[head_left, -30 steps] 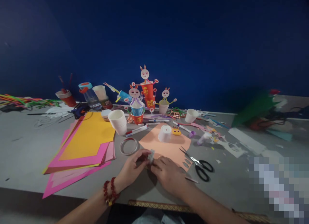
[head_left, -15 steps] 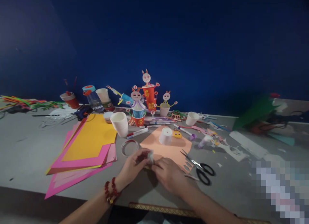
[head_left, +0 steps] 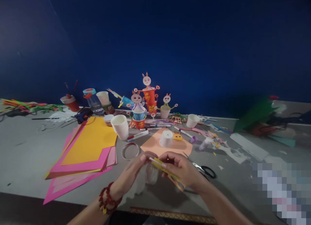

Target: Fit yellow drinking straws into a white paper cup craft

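Note:
Both my hands are raised a little above the grey table's front edge (head_left: 155,210). My left hand (head_left: 131,173), with a red bead bracelet on the wrist, pinches a thin strip of tape at its fingertips. A blurred roll of clear tape (head_left: 152,174) hangs just below them. My right hand (head_left: 186,168) is closed on a yellow paper strip (head_left: 162,166) that runs between the two hands. Behind them lie a peach paper sheet (head_left: 153,145) with an upturned white cup (head_left: 166,138) on it, and scissors (head_left: 205,170) to the right.
A stack of pink and orange-yellow paper (head_left: 87,145) lies at the left. Beside it are a tape ring (head_left: 130,151) and a white cup (head_left: 120,126). Bunny cup figures (head_left: 145,102), markers, jars and a glue stick (head_left: 204,143) crowd the back. Paper scraps lie at the right.
My hands have lifted off the peach sheet toward me. The tape roll now hangs below my left fingers, and a yellow strip shows in my right hand.

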### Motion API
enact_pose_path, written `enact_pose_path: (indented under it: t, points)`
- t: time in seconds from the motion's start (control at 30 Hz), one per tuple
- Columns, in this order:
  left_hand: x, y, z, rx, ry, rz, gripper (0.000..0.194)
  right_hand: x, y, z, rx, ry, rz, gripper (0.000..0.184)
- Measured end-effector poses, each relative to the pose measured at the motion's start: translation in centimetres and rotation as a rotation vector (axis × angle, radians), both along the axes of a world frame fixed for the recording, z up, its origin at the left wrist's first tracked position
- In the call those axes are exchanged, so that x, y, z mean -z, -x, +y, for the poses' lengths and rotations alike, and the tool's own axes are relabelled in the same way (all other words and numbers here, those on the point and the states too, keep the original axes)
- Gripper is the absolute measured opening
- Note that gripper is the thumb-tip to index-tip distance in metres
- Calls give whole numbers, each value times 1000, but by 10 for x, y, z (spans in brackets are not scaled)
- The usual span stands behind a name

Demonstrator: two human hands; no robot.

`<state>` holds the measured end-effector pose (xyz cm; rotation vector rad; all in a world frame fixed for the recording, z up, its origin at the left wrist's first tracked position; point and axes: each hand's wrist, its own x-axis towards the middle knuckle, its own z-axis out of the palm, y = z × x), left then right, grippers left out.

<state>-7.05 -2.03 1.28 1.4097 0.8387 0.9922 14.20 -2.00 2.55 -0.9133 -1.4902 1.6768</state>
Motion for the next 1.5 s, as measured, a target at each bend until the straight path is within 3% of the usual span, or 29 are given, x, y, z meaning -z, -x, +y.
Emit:
enact_pose_path:
  t: [0.07, 0.13, 0.27, 0.4, 0.57, 0.87, 1.03, 1.17, 1.33, 1.5]
  points:
    - [-3, -4, -5, 15, 78, -54, 45, -4, 0, -3, 20, 20, 39, 34]
    - [-6, -9, -8, 13, 75, -23, 33, -8, 0, -5, 38, 22, 47, 35]
    - [-12, -16, -10, 7, 58, 4, 19, -14, 0, -10, 48, -18, 12, 26]
    - [-15, -22, -8, -39, 47, -11, 17, -15, 0, -12, 77, -96, -59, 13]
    - [-16, -27, -7, -53, 63, -36, 19, -10, -1, -11, 98, -119, -110, 11]
    - [-24, -29, -11, -72, -131, 191, 10, -8, -3, -10, 115, -84, -111, 32]
    - [-28, -30, -11, -79, -161, 204, 9, -10, -2, -9, 109, -55, -37, 31]
    - [-23, -31, -11, -6, -47, 77, 14, -10, -1, -10, 163, -145, -128, 19]
    - [-11, -34, -13, -28, 61, -35, 26, -11, -1, -11, 219, -207, -193, 10]
    - [-14, -34, -16, -21, 113, -65, 20, -8, -3, -11, 210, -266, -258, 9]
